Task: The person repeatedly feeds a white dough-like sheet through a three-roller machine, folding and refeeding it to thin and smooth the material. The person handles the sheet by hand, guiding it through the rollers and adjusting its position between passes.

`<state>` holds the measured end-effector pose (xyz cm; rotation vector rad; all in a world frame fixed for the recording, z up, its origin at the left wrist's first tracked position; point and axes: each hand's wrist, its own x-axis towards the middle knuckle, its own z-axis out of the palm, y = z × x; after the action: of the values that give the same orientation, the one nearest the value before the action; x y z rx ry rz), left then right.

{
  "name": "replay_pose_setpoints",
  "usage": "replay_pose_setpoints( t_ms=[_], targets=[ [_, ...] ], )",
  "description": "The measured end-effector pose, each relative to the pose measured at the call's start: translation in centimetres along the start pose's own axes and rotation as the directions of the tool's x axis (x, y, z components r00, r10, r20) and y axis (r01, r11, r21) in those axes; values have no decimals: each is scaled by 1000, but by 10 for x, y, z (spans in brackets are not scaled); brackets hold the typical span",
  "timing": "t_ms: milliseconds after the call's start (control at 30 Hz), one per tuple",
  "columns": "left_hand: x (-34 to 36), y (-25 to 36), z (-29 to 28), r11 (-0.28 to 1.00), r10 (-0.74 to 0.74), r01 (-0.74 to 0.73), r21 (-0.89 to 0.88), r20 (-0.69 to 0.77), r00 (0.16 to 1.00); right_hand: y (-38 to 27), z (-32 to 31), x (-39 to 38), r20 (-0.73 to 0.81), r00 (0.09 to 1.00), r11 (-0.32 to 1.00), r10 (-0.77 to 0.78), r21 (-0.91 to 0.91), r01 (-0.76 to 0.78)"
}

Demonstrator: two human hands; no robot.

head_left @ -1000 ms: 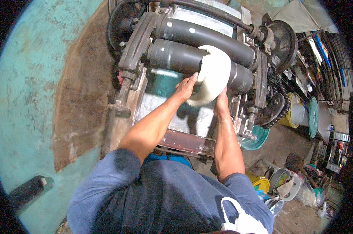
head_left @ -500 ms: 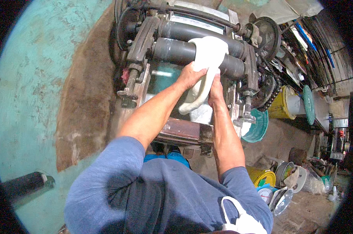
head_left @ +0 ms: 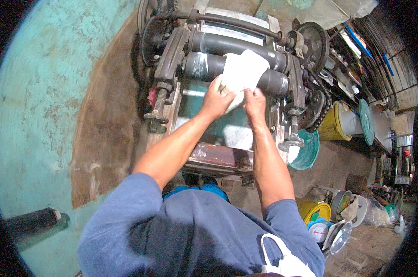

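A white sheet of dough (head_left: 246, 69) lies over the front dark roller (head_left: 204, 66) of a roller machine, its upper end reaching the gap at the rear roller (head_left: 236, 44). My left hand (head_left: 217, 98) grips the near left edge of the dough, thumb on top. On the near right edge, my right hand (head_left: 255, 102) has its fingers closed on the same dough. The part of the dough under my hands is partly hidden. Below them is the machine's greenish bed (head_left: 199, 120), with a white floury patch near its front.
Screw handles (head_left: 156, 117) stick up on the machine's sides, and a chain and gear wheels (head_left: 315, 106) run along its right. A teal tub (head_left: 306, 150) and a yellow bucket (head_left: 333, 122) stand to the right. A dial scale (head_left: 318, 231) and several pans lie lower right.
The folded tail of dough that hung toward me has been drawn up and no longer hangs over the bed. Both hands have shifted slightly, still holding the dough.
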<state>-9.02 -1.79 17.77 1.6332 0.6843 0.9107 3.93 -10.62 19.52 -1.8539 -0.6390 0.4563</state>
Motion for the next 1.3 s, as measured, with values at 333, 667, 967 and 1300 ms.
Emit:
replay_pose_setpoints(
  t_ms=[333, 667, 967, 1300],
  targets=[
    [38, -111, -18, 833, -494, 413, 369, 159, 855, -68, 29, 65, 125, 878, 415, -463, -844, 339],
    [34, -100, 2, 908, -415, 370, 196, 299, 859, -63, 53, 207, 208, 971, 443, -116, -864, 238],
    [26, -79, -1, 756, -461, 397, 521, -9, 888, -71, 38, 224, 124, 860, 422, -496, -831, 363],
    [43, -106, -11, 931, -355, 327, 162, 197, 914, 25, -28, 15, 131, 791, 597, -598, -585, 549]
  ],
)
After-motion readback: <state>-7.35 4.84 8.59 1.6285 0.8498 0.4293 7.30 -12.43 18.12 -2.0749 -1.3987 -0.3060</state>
